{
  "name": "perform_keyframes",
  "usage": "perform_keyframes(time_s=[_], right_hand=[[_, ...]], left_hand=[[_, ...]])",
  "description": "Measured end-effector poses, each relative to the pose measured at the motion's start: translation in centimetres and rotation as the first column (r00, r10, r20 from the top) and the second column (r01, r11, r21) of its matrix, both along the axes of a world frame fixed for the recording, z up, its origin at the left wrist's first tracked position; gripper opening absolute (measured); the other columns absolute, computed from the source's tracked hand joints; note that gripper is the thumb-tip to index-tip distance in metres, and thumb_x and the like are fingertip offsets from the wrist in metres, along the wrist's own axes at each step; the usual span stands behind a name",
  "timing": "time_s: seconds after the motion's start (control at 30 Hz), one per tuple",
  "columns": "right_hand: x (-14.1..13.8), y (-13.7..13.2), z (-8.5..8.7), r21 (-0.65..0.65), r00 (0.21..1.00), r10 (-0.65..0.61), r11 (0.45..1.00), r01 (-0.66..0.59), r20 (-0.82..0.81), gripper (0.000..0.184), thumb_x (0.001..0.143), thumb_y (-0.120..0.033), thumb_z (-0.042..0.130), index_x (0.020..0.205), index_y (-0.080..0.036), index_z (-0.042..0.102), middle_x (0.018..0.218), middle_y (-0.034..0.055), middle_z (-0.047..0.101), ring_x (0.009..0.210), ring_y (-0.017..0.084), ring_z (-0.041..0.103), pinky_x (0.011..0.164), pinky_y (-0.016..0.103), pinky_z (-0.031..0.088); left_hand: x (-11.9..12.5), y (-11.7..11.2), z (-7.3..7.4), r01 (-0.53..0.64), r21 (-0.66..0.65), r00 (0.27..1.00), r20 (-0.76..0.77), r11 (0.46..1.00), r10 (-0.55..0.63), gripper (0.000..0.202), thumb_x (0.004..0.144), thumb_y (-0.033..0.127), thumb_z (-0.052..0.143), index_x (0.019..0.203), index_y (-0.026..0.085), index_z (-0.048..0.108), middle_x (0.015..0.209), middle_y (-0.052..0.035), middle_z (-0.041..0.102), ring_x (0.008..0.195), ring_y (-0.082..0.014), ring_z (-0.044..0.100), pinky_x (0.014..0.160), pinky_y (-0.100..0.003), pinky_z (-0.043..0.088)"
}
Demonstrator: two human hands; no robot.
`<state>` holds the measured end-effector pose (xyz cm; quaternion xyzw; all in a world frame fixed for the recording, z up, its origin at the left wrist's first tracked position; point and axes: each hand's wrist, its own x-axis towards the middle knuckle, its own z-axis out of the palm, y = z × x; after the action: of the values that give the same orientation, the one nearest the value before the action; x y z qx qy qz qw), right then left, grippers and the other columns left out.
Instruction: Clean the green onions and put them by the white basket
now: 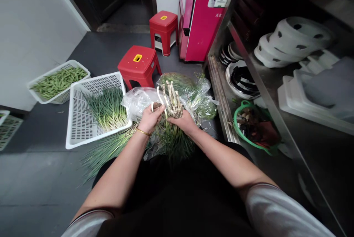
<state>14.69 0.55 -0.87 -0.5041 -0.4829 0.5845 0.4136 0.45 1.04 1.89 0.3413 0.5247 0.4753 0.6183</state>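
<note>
My right hand (184, 122) is wrapped round a bunch of scallions (172, 101), root ends up, green leaves hanging down over my lap. My left hand (149, 118), with a gold bracelet on the wrist, pinches one white stalk at the left side of the bunch. Behind the hands lie clear plastic bags of greens (193, 93). More scallions (105, 150) lie on the floor by my left arm.
A white basket (80, 119) of trimmed scallions sits on the floor at left, a second basket (59, 82) of green beans behind it. Two red stools (138, 63) stand ahead. A steel shelf (276, 93) at right holds plates, white trays and a green bowl (254, 124).
</note>
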Motion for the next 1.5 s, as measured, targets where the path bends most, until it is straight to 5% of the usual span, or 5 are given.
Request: perform_keyframes(time_s=[0.37,0.8,0.9,1.13,1.5], right_hand=[[1.0,0.7,0.6,-0.083,0.982,-0.128,0.99,0.117,-0.138,0.023,0.051,-0.026,0.076,0.065,-0.016,0.061,0.06,-0.0024,0.059,0.055,0.011,0.051,0.057,0.025,0.043],[3.5,2.4,2.6,-0.005,0.929,-0.293,0.954,0.299,-0.226,0.021,0.055,-0.026,0.073,0.064,-0.016,0.057,0.057,-0.003,0.056,0.052,0.011,0.05,0.055,0.025,0.043],[3.8,2.5,2.8,0.051,0.946,-0.302,0.949,0.31,-0.12,0.021,0.057,-0.029,0.072,0.066,-0.016,0.057,0.061,-0.0021,0.058,0.055,0.012,0.051,0.058,0.026,0.044],[2.1,1.2,3.0,0.136,0.984,-0.145,0.982,0.13,0.107,0.029,0.055,-0.033,0.072,0.073,-0.016,0.057,0.071,0.0008,0.061,0.064,0.014,0.054,0.063,0.028,0.045],[5.8,2.9,3.0,0.186,0.963,-0.27,0.946,0.265,0.002,0.025,0.061,-0.029,0.071,0.079,-0.016,0.061,0.077,0.0035,0.066,0.07,0.017,0.061,0.072,0.033,0.05]], left_hand=[[-0.5,-0.3,0.0,0.194,-0.011,0.971,-0.142,0.981,-0.194,0.026,0.056,0.029,0.078,0.059,0.014,0.057,0.04,0.0088,0.034,0.037,-0.003,0.023,0.04,-0.021,0.013],[-0.4,-0.1,0.6,0.685,-0.066,0.66,-0.364,0.725,-0.657,0.026,0.065,0.029,0.067,0.054,0.016,0.047,0.046,0.0079,0.032,0.045,-0.0053,0.027,0.045,-0.022,0.019],[-0.4,0.1,0.3,0.673,-0.046,0.675,-0.369,0.738,-0.639,0.024,0.063,0.029,0.07,0.056,0.015,0.052,0.048,0.0075,0.034,0.046,-0.0051,0.028,0.046,-0.021,0.021],[0.5,-0.2,-0.6,0.466,-0.03,0.884,-0.01,0.884,-0.467,0.032,0.065,0.039,0.075,0.068,0.01,0.062,0.048,0.0033,0.045,0.039,-0.0019,0.025,0.038,-0.019,0.013],[-0.8,-0.3,-0.6,0.514,-0.029,0.757,0.485,0.857,-0.437,0.031,0.072,0.038,0.07,0.074,0.009,0.063,0.041,0.0073,0.031,0.035,-0.0024,0.021,0.032,-0.013,0.016]])
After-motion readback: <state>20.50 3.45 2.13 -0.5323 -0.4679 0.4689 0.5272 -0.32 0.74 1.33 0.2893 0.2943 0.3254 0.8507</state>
